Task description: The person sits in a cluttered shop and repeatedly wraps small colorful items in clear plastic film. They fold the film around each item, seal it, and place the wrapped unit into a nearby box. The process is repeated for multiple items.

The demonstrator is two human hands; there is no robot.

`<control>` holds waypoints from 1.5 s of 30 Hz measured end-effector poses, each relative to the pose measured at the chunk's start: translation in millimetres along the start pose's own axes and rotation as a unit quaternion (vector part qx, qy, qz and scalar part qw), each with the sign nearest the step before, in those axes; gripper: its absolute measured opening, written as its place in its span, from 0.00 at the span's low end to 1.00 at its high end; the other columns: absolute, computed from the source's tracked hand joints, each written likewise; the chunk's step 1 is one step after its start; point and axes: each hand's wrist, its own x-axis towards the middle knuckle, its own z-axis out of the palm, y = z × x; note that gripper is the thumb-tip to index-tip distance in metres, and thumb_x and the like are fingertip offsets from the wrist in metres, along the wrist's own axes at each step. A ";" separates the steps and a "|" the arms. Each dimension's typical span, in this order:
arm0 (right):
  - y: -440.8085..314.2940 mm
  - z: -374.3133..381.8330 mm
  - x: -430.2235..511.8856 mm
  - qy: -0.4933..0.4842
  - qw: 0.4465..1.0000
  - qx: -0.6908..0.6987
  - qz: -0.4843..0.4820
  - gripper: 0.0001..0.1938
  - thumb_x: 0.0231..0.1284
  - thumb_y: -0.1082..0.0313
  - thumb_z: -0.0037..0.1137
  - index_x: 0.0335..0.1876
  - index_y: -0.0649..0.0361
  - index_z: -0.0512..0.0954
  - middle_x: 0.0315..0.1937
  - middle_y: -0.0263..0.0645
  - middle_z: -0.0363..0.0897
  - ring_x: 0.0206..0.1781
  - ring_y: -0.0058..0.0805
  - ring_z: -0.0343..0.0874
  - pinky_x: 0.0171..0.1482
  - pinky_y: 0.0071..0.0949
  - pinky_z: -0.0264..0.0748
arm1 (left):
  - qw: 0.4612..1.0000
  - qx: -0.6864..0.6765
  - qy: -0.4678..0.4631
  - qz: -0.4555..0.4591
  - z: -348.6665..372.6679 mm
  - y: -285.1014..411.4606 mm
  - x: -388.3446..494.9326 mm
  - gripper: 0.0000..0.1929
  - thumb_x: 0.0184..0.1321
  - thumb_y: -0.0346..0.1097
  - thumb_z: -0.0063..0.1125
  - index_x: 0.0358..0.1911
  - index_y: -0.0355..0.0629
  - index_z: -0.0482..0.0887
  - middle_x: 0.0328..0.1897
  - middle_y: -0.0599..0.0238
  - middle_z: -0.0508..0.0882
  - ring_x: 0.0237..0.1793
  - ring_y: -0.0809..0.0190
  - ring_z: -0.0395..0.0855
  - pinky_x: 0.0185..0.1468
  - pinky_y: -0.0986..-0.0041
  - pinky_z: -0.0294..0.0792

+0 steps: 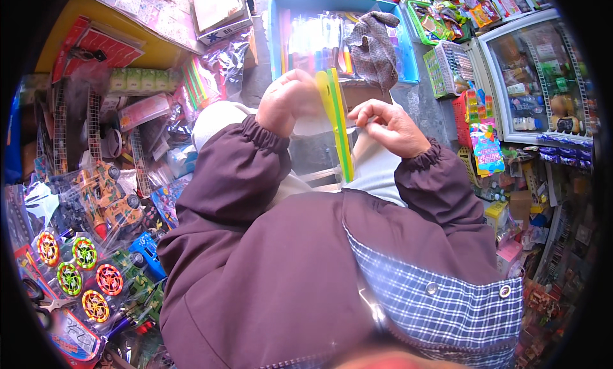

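A long, thin yellow and green plastic item (337,125) in a clear plastic sleeve stands over my lap, between my hands. My left hand (291,101) is at the sleeve's upper left side, its fingers curled and partly blurred. On the other side, my right hand (389,126) pinches the clear sleeve's edge between thumb and fingers. Whether my left hand grips the sleeve cannot be told. Beyond my hands lies a blue tray (274,43) holding packaged pens or markers (323,46) and a crumpled patterned cloth (373,46).
Packaged toys (107,196), including spinning discs (85,253), crowd the left, with scissors (55,304) at the lower left. A glass-fronted cooler (491,81) with bottles stands at the right, near a white-and-green basket (438,67). A cardboard box (227,30) is at the upper left.
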 end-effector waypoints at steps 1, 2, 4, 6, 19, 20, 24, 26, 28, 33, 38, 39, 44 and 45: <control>1.0 -0.4 0.2 0.003 0.999 0.004 -0.049 0.07 0.58 0.71 0.49 0.40 0.63 0.76 0.44 0.35 0.76 0.44 0.20 0.74 0.47 0.22 0.70 | 1.000 -0.002 0.005 -0.005 0.9 -0.5 -0.2 0.04 0.56 0.29 0.48 0.34 0.43 0.75 0.34 0.66 0.80 0.33 0.67 0.80 0.32 0.77 0.73; 1.9 0.6 1.5 0.012 0.998 -0.003 -0.068 0.09 0.59 0.70 0.48 0.41 0.63 0.76 0.45 0.36 0.76 0.45 0.21 0.74 0.48 0.23 0.70 | 1.000 -0.002 0.007 -0.008 2.1 -0.7 -0.5 0.04 0.56 0.29 0.48 0.34 0.43 0.74 0.34 0.66 0.79 0.33 0.67 0.79 0.32 0.77 0.73; 0.1 0.9 1.9 0.022 0.996 -0.021 -0.087 0.15 0.64 0.64 0.46 0.47 0.65 0.77 0.48 0.37 0.77 0.47 0.24 0.75 0.53 0.25 0.69 | 1.000 0.002 0.010 -0.017 4.1 -0.6 -0.9 0.04 0.56 0.29 0.48 0.34 0.43 0.74 0.34 0.66 0.79 0.33 0.67 0.79 0.31 0.77 0.73; -4.2 2.6 3.7 0.041 0.997 0.033 -0.063 0.17 0.65 0.60 0.47 0.49 0.65 0.76 0.46 0.36 0.78 0.47 0.23 0.75 0.52 0.25 0.69 | 0.999 0.012 0.011 -0.028 5.8 -1.3 -0.5 0.04 0.56 0.29 0.48 0.35 0.43 0.74 0.34 0.67 0.79 0.32 0.68 0.79 0.30 0.78 0.73; -12.9 20.3 27.1 0.143 0.954 0.263 -0.023 0.13 0.61 0.67 0.57 0.48 0.63 0.77 0.38 0.35 0.81 0.37 0.18 0.80 0.40 0.19 0.76 | 0.994 0.099 0.007 0.035 20.6 -3.8 -4.5 0.11 0.60 0.31 0.52 0.46 0.39 0.74 0.36 0.65 0.80 0.32 0.69 0.81 0.30 0.82 0.75; -13.1 19.8 26.2 0.142 0.952 0.272 -0.019 0.13 0.60 0.67 0.58 0.47 0.64 0.77 0.38 0.36 0.82 0.39 0.18 0.79 0.43 0.19 0.75 | 0.990 0.129 0.018 0.061 22.7 -3.6 -4.6 0.13 0.61 0.32 0.53 0.48 0.39 0.74 0.37 0.65 0.80 0.32 0.70 0.81 0.30 0.82 0.75; -13.1 18.8 26.4 0.127 0.954 0.270 -0.024 0.14 0.60 0.68 0.57 0.50 0.62 0.76 0.37 0.36 0.82 0.38 0.17 0.79 0.42 0.19 0.75 | 0.973 0.186 0.031 0.132 27.2 -5.6 -3.2 0.12 0.62 0.33 0.55 0.48 0.39 0.76 0.36 0.65 0.81 0.31 0.71 0.81 0.30 0.83 0.72; -12.6 18.7 27.4 0.126 0.954 0.273 -0.024 0.14 0.60 0.68 0.56 0.51 0.61 0.75 0.36 0.35 0.82 0.38 0.17 0.79 0.42 0.19 0.75 | 0.970 0.193 0.030 0.148 26.6 -7.0 -2.4 0.11 0.63 0.33 0.55 0.46 0.39 0.78 0.35 0.66 0.81 0.31 0.72 0.80 0.29 0.83 0.72; -12.1 18.7 27.4 0.127 0.952 0.277 -0.036 0.14 0.61 0.69 0.56 0.51 0.60 0.75 0.37 0.35 0.82 0.38 0.17 0.79 0.42 0.19 0.75 | 0.967 0.198 0.022 0.160 25.2 -8.3 -1.6 0.09 0.63 0.33 0.55 0.45 0.39 0.79 0.34 0.66 0.81 0.30 0.72 0.80 0.30 0.84 0.71; -13.1 17.2 24.1 0.127 0.955 0.266 -0.039 0.12 0.62 0.70 0.54 0.50 0.59 0.76 0.38 0.37 0.82 0.39 0.17 0.79 0.43 0.18 0.75 | 0.956 0.225 -0.017 0.190 23.3 -9.6 -2.5 0.09 0.63 0.32 0.54 0.45 0.41 0.79 0.39 0.66 0.82 0.31 0.72 0.81 0.31 0.83 0.71; -14.4 18.3 23.8 0.137 0.962 0.224 -0.075 0.10 0.65 0.71 0.50 0.50 0.58 0.74 0.38 0.38 0.81 0.32 0.18 0.80 0.34 0.18 0.79 | 0.943 0.266 -0.034 0.199 24.1 -8.1 -5.7 0.08 0.63 0.31 0.54 0.45 0.43 0.79 0.44 0.67 0.82 0.33 0.72 0.81 0.34 0.83 0.70; -14.6 18.9 23.8 0.144 0.963 0.207 -0.092 0.10 0.65 0.71 0.50 0.50 0.58 0.74 0.38 0.37 0.81 0.32 0.18 0.80 0.34 0.17 0.79 | 0.940 0.274 -0.035 0.201 24.4 -7.6 -6.0 0.08 0.63 0.31 0.54 0.45 0.43 0.79 0.44 0.67 0.82 0.33 0.72 0.80 0.35 0.83 0.70; -15.9 20.4 21.7 0.168 0.966 0.125 -0.149 0.09 0.64 0.73 0.51 0.48 0.59 0.75 0.37 0.35 0.80 0.34 0.15 0.78 0.35 0.15 0.76 | 0.936 0.286 -0.044 0.202 26.5 -6.4 -6.6 0.08 0.63 0.31 0.54 0.45 0.43 0.79 0.45 0.67 0.82 0.35 0.73 0.80 0.36 0.83 0.70; -16.2 20.3 21.4 0.166 0.967 0.125 -0.148 0.09 0.64 0.73 0.51 0.48 0.59 0.76 0.37 0.35 0.80 0.34 0.15 0.77 0.34 0.14 0.75 | 0.937 0.283 -0.046 0.201 26.9 -6.3 -6.6 0.08 0.63 0.30 0.54 0.45 0.43 0.79 0.45 0.67 0.82 0.36 0.73 0.80 0.36 0.83 0.70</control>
